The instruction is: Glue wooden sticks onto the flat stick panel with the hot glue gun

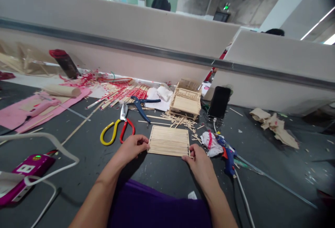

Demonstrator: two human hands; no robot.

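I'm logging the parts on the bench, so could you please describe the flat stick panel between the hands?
The stick panel is a pale wooden rectangle of thin sticks laid side by side, lying flat on the dark table. The left hand touches its left edge, the right hand its lower right corner. Loose sticks lie just behind it.

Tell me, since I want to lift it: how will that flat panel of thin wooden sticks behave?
The stick panel is probably light, being thin sticks. It may flex or split along its seams. Lying flat between the left hand and right hand, it won't roll.
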